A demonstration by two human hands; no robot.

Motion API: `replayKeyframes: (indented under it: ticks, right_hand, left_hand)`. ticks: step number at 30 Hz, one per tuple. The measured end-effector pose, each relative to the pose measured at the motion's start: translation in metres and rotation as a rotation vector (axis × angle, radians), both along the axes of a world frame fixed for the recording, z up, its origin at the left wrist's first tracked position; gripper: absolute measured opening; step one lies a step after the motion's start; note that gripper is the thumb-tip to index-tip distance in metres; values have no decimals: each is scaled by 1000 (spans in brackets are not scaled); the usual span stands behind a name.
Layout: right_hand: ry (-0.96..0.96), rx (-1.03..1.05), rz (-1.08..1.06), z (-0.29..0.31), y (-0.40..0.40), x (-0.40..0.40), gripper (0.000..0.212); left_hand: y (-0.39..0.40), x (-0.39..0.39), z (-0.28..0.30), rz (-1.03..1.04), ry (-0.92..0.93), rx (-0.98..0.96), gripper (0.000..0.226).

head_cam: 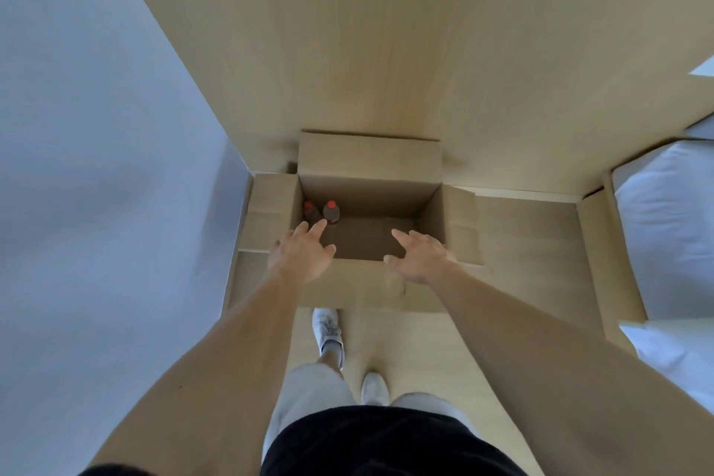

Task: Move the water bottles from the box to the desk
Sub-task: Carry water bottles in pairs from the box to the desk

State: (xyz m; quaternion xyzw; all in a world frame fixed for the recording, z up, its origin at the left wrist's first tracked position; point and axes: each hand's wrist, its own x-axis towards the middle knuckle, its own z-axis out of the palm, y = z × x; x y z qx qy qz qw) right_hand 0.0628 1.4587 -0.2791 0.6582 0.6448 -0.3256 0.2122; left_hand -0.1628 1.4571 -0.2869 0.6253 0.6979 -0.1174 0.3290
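Observation:
An open cardboard box (371,162) stands on the floor against a pale wooden panel, its flaps spread out. Two bottles with red caps stand upright in its far left corner: one (310,211) against the left wall, the other (331,212) just right of it. My left hand (303,251) reaches over the box's near left rim with fingers spread, fingertips just short of the bottles. Over the near right rim hovers my right hand (419,253), fingers spread and holding nothing. The desk is not in view.
A white wall (96,166) runs along the left. A bed with white bedding (664,228) in a wooden frame stands at the right. My legs and white shoes (328,328) stand on the wooden floor just before the box.

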Motion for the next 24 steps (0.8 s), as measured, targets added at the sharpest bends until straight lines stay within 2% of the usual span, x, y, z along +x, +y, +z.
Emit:
replayKeyframes:
  ticks: [11,18,24]
  right_hand:
    - [26,-105,-79,-87,96,-34,70]
    - [61,-143,-72,-191,141,-32,72]
    - [104,-50,-186,-303,161,-34,74]
  left_hand:
    - [106,-8,-92,-39,-37,-86,67]
    - [131,-2,-206,51,-33,-149,69]
    - [143,-6,-301,155,-65,-158,69]
